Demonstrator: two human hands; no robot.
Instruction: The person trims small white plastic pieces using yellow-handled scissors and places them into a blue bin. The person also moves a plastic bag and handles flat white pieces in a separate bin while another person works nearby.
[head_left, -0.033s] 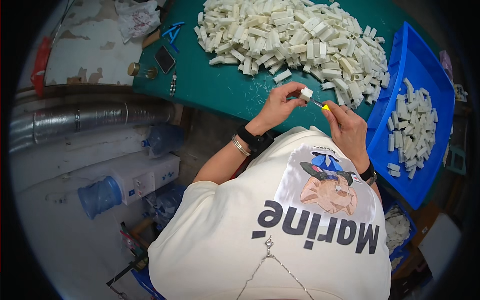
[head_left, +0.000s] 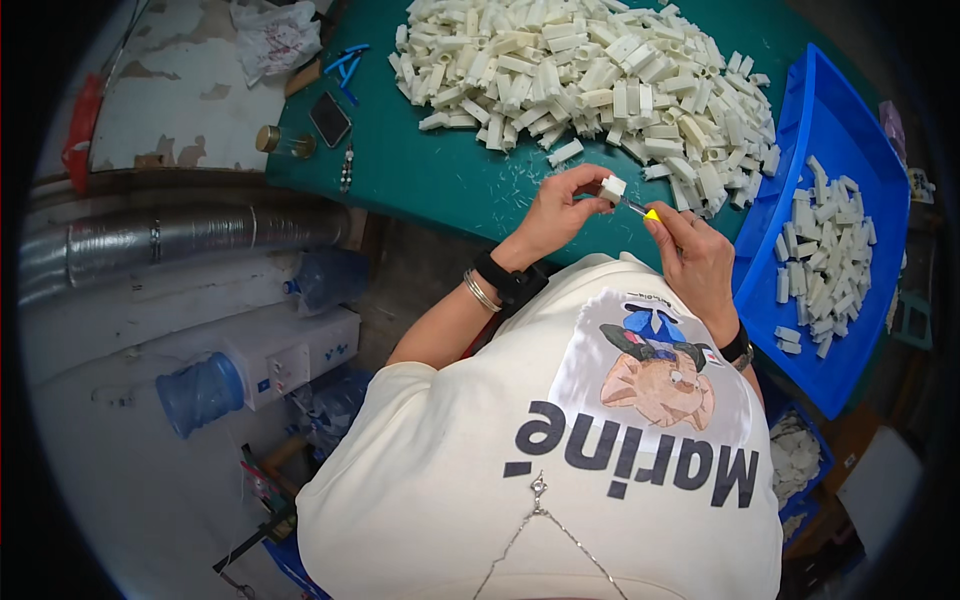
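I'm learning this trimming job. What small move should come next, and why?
Probably draw the yellow-handled blade in the right hand along the edge of the white plastic piece, since the left hand pinches it and the tip meets its side.

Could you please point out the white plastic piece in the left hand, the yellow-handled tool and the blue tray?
white plastic piece (head_left: 613,187), head view, its top face.
yellow-handled tool (head_left: 651,214), head view, its yellow handle.
blue tray (head_left: 812,110), head view, its left wall.

Counts around the green tabletop (head_left: 440,180)

One blue tray (head_left: 800,110) is seen at its right edge, one phone (head_left: 329,119) near its left edge, and two heaps of white plastic pieces (head_left: 590,70), too many to be counted.
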